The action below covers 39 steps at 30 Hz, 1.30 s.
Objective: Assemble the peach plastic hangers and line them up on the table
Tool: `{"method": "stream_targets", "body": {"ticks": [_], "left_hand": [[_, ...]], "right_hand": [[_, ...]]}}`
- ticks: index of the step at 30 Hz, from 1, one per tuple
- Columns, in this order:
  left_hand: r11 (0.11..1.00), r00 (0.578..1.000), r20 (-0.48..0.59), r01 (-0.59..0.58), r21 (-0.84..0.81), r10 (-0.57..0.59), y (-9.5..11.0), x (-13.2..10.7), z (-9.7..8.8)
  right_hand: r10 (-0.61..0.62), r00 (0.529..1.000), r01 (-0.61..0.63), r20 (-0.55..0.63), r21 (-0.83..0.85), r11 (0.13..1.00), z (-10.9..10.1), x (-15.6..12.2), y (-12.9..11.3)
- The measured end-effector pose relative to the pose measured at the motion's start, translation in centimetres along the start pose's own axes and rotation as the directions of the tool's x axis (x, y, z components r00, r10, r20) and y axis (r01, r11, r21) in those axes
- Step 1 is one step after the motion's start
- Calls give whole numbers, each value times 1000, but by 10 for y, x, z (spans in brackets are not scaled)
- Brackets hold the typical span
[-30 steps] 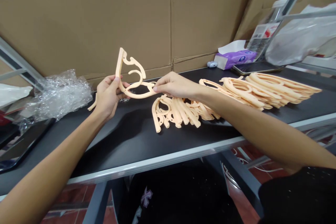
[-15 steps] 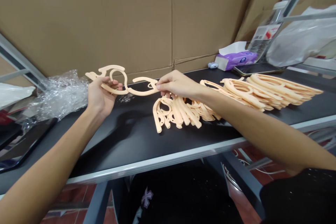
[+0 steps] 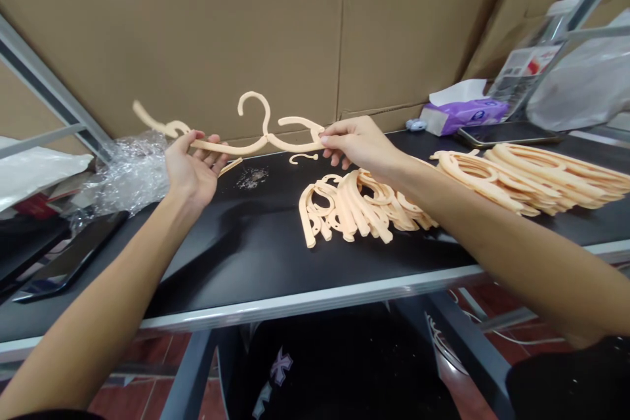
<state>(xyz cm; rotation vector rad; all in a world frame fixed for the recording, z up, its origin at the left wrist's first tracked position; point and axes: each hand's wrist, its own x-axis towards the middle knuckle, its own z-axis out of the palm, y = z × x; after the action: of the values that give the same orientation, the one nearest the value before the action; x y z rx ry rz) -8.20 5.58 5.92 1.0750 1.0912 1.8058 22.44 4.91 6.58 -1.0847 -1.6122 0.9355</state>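
Observation:
A peach-coloured plastic folding hanger (image 3: pixel 246 149) is held up over the table between my two hands. Its arms are spread out to both sides, and its hook stands upright from the middle joint. Palm up, my left hand (image 3: pixel 191 170) grips the left arm, with thumb and fingers around it. My right hand (image 3: pixel 359 141) pinches the end of the right arm. Below my right hand lies a loose pile of matching hanger pieces (image 3: pixel 352 207). A small hook-shaped piece (image 3: pixel 302 158) shows under the hanger, and a thin strip (image 3: pixel 231 166) shows just beyond my left fingers.
Stacked hangers (image 3: pixel 546 177) lie at the right, near a phone (image 3: pixel 509 134), a purple tissue pack (image 3: pixel 467 113) and a bottle (image 3: pixel 534 56). Crumpled clear plastic (image 3: pixel 130 170) and a dark flat device (image 3: pixel 73 256) are at the left. Cardboard (image 3: pixel 197 26) stands behind.
The hanger's left arm has swung outward and its hook has turned upright, away from my left hand. My hands still hold both sides. The camera view has shifted slightly.

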Motion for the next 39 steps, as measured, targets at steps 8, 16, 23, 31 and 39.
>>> {"method": "stream_targets", "body": {"ticks": [8, 16, 23, 31, 39], "left_hand": [[998, 1000, 16, -25, 52, 24, -4, -3, 7], [1000, 999, 39, 7, 20, -8, -5, -10, 16], [976, 976, 202, 38, 216, -83, 0, -24, 26], [973, 958, 267, 45, 225, -106, -4, -28, 28], [943, 968, 225, 31, 332, -111, 2, -29, 28]], "right_hand": [[70, 994, -65, -83, 61, 996, 1, 0, -4], [82, 983, -63, -166, 112, 992, -1, 1, -7], [85, 979, -57, -183, 150, 987, -1, 2, -6], [99, 974, -71, -206, 143, 987, -1, 2, -7], [96, 978, -77, -187, 105, 992, -1, 3, -6]]}}
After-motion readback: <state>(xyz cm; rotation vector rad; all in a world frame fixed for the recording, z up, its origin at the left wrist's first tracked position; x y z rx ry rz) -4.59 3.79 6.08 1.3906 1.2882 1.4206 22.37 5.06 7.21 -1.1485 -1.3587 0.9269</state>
